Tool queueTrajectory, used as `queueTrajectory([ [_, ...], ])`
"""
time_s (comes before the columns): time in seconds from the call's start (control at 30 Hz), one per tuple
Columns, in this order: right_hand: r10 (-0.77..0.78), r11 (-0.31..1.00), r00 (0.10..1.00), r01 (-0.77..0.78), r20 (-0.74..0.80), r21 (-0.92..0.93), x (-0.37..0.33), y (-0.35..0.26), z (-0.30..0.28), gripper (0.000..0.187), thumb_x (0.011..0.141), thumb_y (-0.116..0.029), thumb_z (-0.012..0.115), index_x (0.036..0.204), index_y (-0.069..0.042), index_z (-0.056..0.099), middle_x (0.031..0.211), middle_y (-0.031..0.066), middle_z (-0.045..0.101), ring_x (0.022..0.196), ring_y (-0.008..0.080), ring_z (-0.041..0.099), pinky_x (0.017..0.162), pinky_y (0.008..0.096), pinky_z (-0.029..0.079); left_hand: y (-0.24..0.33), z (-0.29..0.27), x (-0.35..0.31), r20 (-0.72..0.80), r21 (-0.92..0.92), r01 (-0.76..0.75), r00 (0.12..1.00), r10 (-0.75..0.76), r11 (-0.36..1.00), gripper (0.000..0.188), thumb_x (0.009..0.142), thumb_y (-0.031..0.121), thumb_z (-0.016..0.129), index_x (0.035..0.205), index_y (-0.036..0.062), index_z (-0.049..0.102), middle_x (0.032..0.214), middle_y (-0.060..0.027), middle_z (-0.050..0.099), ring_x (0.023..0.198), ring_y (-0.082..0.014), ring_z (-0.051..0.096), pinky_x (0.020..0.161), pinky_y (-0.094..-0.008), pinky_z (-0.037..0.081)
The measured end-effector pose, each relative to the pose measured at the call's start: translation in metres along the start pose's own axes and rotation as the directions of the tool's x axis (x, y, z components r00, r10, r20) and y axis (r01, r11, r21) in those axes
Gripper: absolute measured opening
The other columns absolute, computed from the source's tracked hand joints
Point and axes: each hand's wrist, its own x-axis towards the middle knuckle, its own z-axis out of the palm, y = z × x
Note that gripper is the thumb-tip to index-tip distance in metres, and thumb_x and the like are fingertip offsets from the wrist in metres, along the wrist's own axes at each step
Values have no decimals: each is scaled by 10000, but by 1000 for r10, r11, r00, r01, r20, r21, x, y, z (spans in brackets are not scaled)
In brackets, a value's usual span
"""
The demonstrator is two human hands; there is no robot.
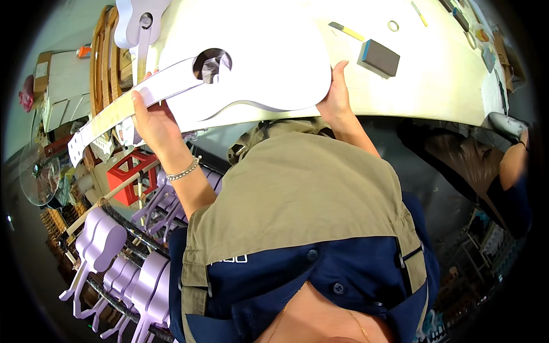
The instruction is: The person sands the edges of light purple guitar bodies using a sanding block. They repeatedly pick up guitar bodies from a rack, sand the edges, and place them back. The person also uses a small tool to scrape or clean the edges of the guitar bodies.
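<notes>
An unstrung lavender guitar is facing up over the near edge of the pale worktop, its neck pointing left; whether the body is resting there, I cannot tell. Crumpled filling is occupying its soundhole, perhaps keeping dust out. The left hand is pinching the neck between thumb and fingers, while the right hand is cupping the body's rounded end, thumb raised; this 2-ended grip is probably balancing the long shape. Beyond, a blue-sided dark block and a yellow-handled knife are lying seemingly within reach. At lower left, more lavender guitars are lining dark-wrapped bars, the wrapping likely protecting their finish.
</notes>
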Motion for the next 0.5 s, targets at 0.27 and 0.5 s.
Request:
queueTrajectory([
  [0.27, -32, 999, 999, 33, -41, 38, 1, 10, -11, 849, 888, -640, 76, 1362, 33, 286, 1362, 158, 397, 1260, 259, 384, 1039, 374, 321, 9, 13, -11, 73, 45, -80, 994, 76, 996, 470, 961, 273, 399, 1208, -126, 409, 1211, -249, 494, 1157, -310, 478, 1011, -425, 365],
  [0.5, -41, 999, 999, 41, -34, 15, -3, 8, -5, 832, 895, -629, 86, 1363, 30, 284, 1353, 153, 405, 1255, 253, 388, 1034, 366, 329, 9, 13, -12, 45, 17, -102, 994, 101, 995, 468, 958, 293, 409, 1218, -94, 372, 1192, -251, 499, 1138, -314, 488, 998, -438, 375],
])
